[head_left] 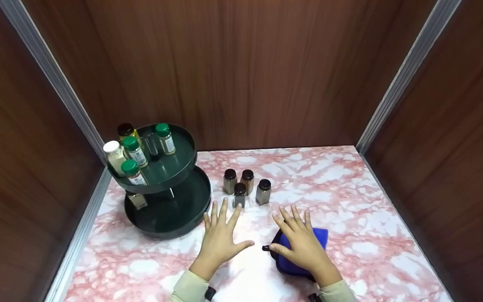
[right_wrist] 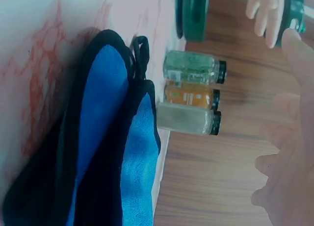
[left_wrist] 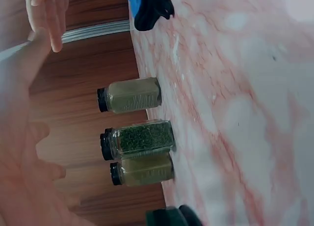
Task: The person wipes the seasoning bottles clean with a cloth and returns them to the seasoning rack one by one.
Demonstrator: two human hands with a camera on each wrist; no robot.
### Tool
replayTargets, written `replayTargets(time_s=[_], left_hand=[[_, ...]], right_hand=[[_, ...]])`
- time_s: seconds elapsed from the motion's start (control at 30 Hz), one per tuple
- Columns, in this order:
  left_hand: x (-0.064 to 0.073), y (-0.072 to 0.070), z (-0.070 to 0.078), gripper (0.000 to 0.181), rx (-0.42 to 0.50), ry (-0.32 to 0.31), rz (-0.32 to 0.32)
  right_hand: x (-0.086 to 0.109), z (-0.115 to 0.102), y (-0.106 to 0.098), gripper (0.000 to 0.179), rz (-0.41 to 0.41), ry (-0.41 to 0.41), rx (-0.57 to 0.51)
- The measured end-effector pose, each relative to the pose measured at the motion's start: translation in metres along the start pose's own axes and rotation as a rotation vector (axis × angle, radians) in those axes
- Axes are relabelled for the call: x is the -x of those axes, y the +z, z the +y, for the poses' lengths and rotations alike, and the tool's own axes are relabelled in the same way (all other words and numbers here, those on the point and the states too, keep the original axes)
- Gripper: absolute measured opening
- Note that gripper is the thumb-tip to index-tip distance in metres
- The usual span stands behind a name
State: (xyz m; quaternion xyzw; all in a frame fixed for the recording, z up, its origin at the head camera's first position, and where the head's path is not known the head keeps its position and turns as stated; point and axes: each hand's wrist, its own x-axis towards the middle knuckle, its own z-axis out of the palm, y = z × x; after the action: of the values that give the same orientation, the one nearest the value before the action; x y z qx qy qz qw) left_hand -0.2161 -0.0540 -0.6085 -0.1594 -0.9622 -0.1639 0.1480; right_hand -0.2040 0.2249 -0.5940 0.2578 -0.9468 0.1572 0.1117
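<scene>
My left hand (head_left: 218,243) is held with its fingers spread, nothing in it, close to several spice jars with black caps. The nearest is a dark jar (head_left: 240,198), which holds green flakes (left_wrist: 144,138) in the left wrist view. Beside it stand two pale-filled jars, one on the left (head_left: 229,183) and one on the right (head_left: 263,193), and an orange-brown one (head_left: 247,183). Fingers also spread, my right hand (head_left: 302,247) is over a folded blue cloth (head_left: 320,237) with black edging and a loop (right_wrist: 141,57). That hand is apart from the cloth in the right wrist view.
A dark green two-tier round rack (head_left: 183,178) stands at the left. Its upper tier carries several bottles, including a white-capped one (head_left: 115,158) and a green-capped one (head_left: 166,140). One jar (head_left: 137,200) is on the lower tier. Wood-patterned panels (head_left: 241,75) enclose the marbled tabletop (head_left: 363,260).
</scene>
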Motion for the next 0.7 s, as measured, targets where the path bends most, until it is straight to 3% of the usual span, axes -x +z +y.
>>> replayTargets(time_s=[0.2,0.5,0.7], left_hand=[[-0.009,0.007,0.005,0.116,0.132,-0.085,0.055],[-0.019,0.02,0.012,0.118,0.358,-0.212,0.174],[-0.03,0.023,0.015,0.119,0.45,-0.274,0.229]], right_hand=[[-0.003,0.01,-0.002,0.088,0.029,0.003,-0.012],[-0.002,0.024,-0.002,0.09,-0.001,0.089,-0.081],[-0.004,0.035,0.0,0.088,0.015,0.109,-0.104]])
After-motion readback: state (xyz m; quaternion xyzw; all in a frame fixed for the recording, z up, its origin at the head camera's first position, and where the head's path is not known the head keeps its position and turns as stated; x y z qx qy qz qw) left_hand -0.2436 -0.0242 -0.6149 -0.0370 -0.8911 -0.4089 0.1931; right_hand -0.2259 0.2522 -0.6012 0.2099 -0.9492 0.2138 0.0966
